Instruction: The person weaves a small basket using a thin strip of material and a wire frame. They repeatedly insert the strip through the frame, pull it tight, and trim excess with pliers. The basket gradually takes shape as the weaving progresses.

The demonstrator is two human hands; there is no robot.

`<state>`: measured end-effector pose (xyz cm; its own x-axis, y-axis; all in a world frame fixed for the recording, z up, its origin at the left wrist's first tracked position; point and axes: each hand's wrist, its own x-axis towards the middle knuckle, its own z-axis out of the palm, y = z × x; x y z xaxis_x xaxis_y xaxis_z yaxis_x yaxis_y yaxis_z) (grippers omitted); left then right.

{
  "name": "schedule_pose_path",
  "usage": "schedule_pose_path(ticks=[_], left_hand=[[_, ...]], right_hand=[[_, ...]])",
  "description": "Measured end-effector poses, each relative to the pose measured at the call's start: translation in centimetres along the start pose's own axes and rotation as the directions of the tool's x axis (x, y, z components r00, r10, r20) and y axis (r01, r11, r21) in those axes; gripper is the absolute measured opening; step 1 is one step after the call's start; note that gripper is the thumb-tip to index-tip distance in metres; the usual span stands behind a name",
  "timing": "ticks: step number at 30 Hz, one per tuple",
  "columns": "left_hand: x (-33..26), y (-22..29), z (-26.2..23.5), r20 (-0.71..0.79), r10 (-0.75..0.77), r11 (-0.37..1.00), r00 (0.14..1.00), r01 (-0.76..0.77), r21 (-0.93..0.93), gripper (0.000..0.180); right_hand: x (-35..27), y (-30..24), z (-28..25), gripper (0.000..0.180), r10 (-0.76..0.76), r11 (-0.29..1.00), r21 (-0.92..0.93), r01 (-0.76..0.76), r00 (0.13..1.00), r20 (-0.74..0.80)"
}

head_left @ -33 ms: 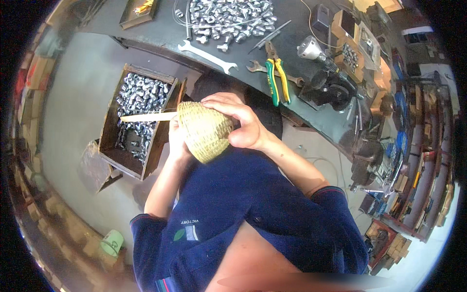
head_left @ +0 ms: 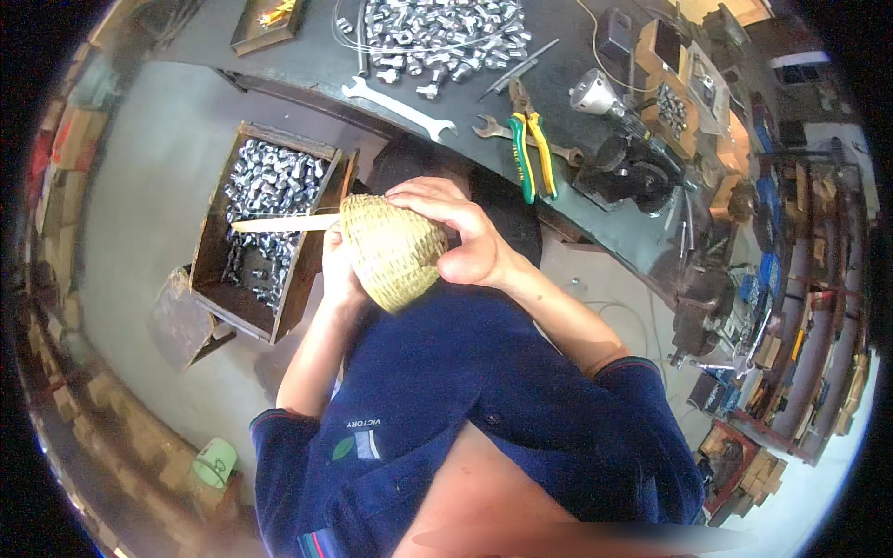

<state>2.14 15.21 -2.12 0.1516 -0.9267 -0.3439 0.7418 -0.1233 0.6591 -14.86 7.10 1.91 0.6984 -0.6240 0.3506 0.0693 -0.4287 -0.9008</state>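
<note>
A small yellow-green woven basket (head_left: 391, 249), tapered like a cup, is held tilted on its side in front of my body. My right hand (head_left: 463, 232) wraps over its right side, with the thumb low and the fingers along the upper edge. On the left side my left hand (head_left: 342, 270) grips it from behind; most of those fingers are hidden by the weave. A flat, pale wooden strip (head_left: 284, 224) sticks out leftward from the basket's left end, narrowing to its tip. How the strip joins the basket cannot be made out.
A wooden box (head_left: 212, 237) of metal fittings stands at the left, beneath the strip. On the dark workbench (head_left: 307, 65) lie a pile of fittings (head_left: 446, 37), an open-end wrench (head_left: 400, 110), a rusty wrench (head_left: 563, 149) and green-yellow pliers (head_left: 528, 149). Shelves (head_left: 809, 307) line the right.
</note>
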Motion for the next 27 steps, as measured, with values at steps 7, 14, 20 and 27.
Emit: schedule_pose_path(ticks=[7, 14, 20, 27], left_hand=[[-2.7, 4.0, 2.6, -0.185, -0.039, 0.999, 0.982, 0.041, 0.009, 0.046], [-3.9, 5.4, 4.9, -0.079, 0.057, 0.949, 0.995, -0.030, 0.313, 0.036], [-3.3, 2.6, 3.8, -0.064, 0.096, 0.974, 0.993, -0.080, 0.211, 0.038], [-2.9, 0.3, 0.9, -0.029, 0.117, 0.970, 0.993, -0.108, 0.220, 0.040]], right_hand=[[-0.6, 0.0, 0.0, 0.096, -0.054, 0.992, -0.117, 0.056, 0.998, 0.019], [-0.5, -1.4, 0.9, 0.098, -0.050, 0.976, -0.212, 0.045, 0.999, -0.015], [-2.7, -1.5, -4.7, 0.075, -0.033, 0.854, -0.516, -0.072, 0.981, -0.193], [-2.5, 1.4, -10.9, 0.025, 0.568, 0.453, -0.555, -0.698, 0.706, -0.424]])
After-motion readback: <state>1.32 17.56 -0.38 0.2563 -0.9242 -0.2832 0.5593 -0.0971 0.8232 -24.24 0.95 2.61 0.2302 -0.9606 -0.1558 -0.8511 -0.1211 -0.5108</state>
